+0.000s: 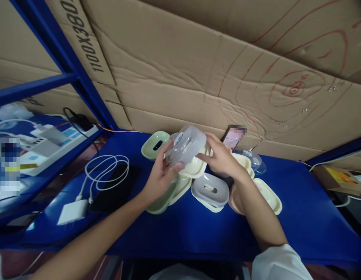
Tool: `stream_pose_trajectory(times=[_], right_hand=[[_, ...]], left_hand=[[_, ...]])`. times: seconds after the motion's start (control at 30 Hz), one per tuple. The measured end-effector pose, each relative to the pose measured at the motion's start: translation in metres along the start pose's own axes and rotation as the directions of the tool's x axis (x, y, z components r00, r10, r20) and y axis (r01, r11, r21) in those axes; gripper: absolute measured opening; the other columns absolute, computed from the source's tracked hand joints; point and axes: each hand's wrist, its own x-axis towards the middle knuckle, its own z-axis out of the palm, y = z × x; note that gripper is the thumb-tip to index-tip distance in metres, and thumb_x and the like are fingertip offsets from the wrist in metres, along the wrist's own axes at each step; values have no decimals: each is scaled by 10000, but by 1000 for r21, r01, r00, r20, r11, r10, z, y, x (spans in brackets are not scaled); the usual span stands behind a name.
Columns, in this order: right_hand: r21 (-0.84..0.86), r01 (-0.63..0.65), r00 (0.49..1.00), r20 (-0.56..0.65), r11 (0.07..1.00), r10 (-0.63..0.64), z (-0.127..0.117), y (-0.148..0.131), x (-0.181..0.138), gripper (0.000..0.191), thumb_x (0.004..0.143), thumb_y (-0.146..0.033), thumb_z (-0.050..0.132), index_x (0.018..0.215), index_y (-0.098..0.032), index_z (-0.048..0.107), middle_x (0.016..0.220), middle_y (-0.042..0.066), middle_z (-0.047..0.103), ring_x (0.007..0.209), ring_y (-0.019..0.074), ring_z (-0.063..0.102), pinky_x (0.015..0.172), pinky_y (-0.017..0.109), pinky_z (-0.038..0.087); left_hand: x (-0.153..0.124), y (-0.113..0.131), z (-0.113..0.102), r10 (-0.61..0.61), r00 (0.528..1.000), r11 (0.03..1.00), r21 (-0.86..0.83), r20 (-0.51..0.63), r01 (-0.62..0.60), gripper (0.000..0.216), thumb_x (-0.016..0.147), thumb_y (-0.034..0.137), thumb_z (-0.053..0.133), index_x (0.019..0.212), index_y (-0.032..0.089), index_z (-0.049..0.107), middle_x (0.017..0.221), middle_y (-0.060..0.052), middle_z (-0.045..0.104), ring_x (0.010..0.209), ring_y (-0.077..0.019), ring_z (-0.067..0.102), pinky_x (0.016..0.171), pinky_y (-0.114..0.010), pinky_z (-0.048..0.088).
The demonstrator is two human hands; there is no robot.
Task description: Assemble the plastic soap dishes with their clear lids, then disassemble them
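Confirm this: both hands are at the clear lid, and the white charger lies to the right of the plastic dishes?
Not quite: the white charger lies to the left of the plastic dishes, as the head view shows. The rest holds: the left hand and the right hand are both at the clear lid.

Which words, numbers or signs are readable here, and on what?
"1100X380": cardboard, upper left; runs to the frame edge.
Red writing inside drawn rings: unclear.
Phone screen: too small, partly pixelated.
Round sticker on held container: too small.
Lower-left lettering: partly hidden, unreadable.
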Motion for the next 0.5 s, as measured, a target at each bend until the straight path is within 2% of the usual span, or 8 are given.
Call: stream_pose_trajectory(times=[0.1, 0.2, 0.3, 0.37, 0.4, 0.5], right_hand=[[-59, -12, 996, -91, 998, 6, -4, 15, 3, 407, 990, -369, 679, 1379, -261, 626, 1382, 114, 648, 1285, 298, 628, 1122, 529, 527], [-150, -104, 969, -239, 983, 66, -14, 35, 4, 329, 1015, -360, 611, 1320, -246, 660, 1293, 123, 677, 1229, 296, 642, 1100, 531, 533], [-292, -213, 935, -338, 932, 108, -17, 38, 3, 350, 1041, -406, 554, 1324, -237, 670, 1372, 167, 634, 1319, 346, 588, 1155, 612, 464], [-317, -191, 943, -323, 929, 84, -13, 24, 3, 362, 1059, -434, 529, 1334, -246, 670, 1464, 168, 589, 1399, 363, 535, 1189, 632, 414], [-275, -147, 956, -288, 950, 65, -9, 14, 2, 356, 1070, -443, 513, 1319, -247, 675, 1464, 159, 597, 1392, 352, 544, 1180, 610, 429], [34, -49, 995, -85, 998, 51, 3, -20, 2, 336, 1095, -451, 465, 1168, -229, 707, 1205, 101, 722, 1133, 267, 676, 1020, 463, 556]], left_hand=[[-3, 2, 2, 17, 1000, 1000, -16, 25, -16, 673, 999, 424, 727, 1596, 345, 424, 1684, -115, 437, 1456, -308, 558, 1211, -496, 490], [-4, 3, 0, 14, 999, 1000, -22, 38, -13, 669, 1008, 417, 714, 1600, 333, 414, 1675, -119, 446, 1456, -305, 555, 1199, -487, 502], [-4, 0, -2, 4, 999, 1000, -14, 45, -3, 671, 1003, 407, 724, 1594, 335, 414, 1674, -114, 443, 1472, -303, 537, 1202, -487, 498], [-4, -1, -3, 6, 999, 1000, -8, 42, -6, 671, 1006, 404, 720, 1597, 342, 407, 1682, -112, 430, 1486, -303, 522, 1209, -490, 490], [-4, -1, -3, 14, 999, 1000, -4, 42, -14, 670, 1009, 406, 715, 1599, 347, 402, 1688, -111, 421, 1491, -303, 517, 1212, -491, 487], [-4, 3, -2, 54, 997, 998, 8, 55, -55, 673, 1015, 418, 704, 1604, 358, 385, 1686, -107, 425, 1482, -300, 526, 1204, -491, 496]])
